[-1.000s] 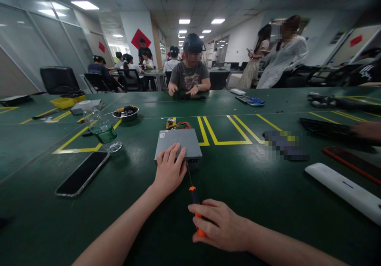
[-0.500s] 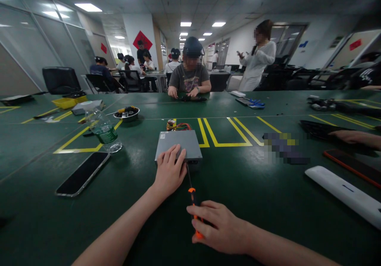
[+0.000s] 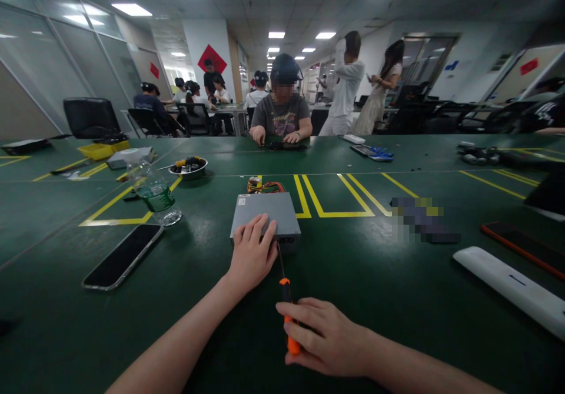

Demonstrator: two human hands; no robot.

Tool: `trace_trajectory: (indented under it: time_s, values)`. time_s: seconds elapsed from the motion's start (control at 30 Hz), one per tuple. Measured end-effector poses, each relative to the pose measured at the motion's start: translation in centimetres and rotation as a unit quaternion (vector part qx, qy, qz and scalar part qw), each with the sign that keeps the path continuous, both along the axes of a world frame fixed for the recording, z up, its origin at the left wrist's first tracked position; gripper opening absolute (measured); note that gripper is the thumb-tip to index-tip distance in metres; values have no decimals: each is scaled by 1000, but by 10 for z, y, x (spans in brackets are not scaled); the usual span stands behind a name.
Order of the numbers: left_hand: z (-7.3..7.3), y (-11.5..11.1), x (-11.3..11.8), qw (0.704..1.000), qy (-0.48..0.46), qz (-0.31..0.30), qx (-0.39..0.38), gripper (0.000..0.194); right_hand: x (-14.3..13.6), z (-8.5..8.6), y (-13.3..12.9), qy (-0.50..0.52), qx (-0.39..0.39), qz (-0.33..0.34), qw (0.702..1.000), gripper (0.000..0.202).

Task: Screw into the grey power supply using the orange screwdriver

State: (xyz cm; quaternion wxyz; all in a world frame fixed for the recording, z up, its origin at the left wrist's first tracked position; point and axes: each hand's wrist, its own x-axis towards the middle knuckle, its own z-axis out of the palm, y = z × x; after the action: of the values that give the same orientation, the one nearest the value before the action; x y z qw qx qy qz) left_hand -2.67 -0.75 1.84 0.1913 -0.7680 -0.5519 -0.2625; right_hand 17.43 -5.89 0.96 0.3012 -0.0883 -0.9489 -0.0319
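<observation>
A grey computer power supply [image 3: 282, 209] lies on the green table in front of me, its bundle of coloured cables [image 3: 267, 186] behind it. My left hand [image 3: 253, 244] holds its near edge, fingers on the top and thumb down by the front face. In my right hand [image 3: 318, 335] is a screwdriver [image 3: 286, 291] with an orange and black handle, closed between thumb and fingers. The thin shaft points at the front face of the power supply, beside my left thumb. The tip's exact contact is hidden.
To the left are a phone [image 3: 123, 257], a plastic bottle [image 3: 156, 197] and a metal bowl [image 3: 189, 172] with tools. A white long case [image 3: 507, 285] and an orange-edged dark slab [image 3: 525, 247] lie right. Across the table a person [image 3: 282, 109] sits working.
The screwdriver handle has turned slightly in my right hand. My left hand and the power supply stay put. At the right, another person's hand has left view; people in the background have moved.
</observation>
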Motion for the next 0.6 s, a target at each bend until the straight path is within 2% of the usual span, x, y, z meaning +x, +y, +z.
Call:
trace_trajectory:
  time_s: [0.13,0.3,0.37,0.5,0.6]
  values:
    - [-1,0,0,1000,-5,-1,4,36,-2,4,0,-31,2,1,1000,30]
    - [-2,1,0,1000,-12,-7,10,37,-3,-6,2,-18,40,4,999,18]
    - [-1,1,0,1000,-12,-7,10,37,-2,-7,2,-15,32,-4,999,19]
    - [-1,0,0,1000,-7,-4,6,36,-1,-1,0,-36,-2,-4,999,30]
    - [-1,0,0,1000,-3,-1,2,36,-2,1,-1,-33,12,-5,999,26]
